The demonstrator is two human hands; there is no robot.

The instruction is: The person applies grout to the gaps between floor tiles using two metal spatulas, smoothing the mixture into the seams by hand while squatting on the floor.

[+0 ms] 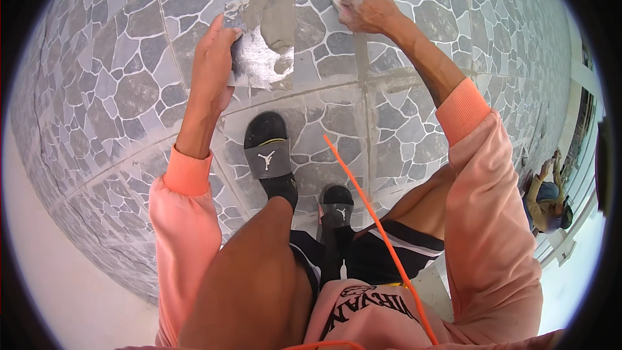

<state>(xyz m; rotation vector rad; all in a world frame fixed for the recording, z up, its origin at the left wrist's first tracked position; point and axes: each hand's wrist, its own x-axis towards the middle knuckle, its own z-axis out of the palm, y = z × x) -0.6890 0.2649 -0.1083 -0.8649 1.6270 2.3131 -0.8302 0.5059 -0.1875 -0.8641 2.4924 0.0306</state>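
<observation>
My left hand (214,58) grips a square metal plate (265,42) smeared with wet grey mortar, held above the paved floor. At upper centre my right hand (366,11) is closed around a small pale object (337,4), too hidden to identify, at a grey mortar-filled joint (362,58) between paving panels. The paving (142,91) has irregular grey stone shapes outlined by pale lines.
My sandalled feet (265,165) are below the plate on the paving. An orange cord (353,181) hangs from my pink top. At the far right another person (544,204) is crouched near a pale ledge. A plain pale surface (45,220) borders the lower left.
</observation>
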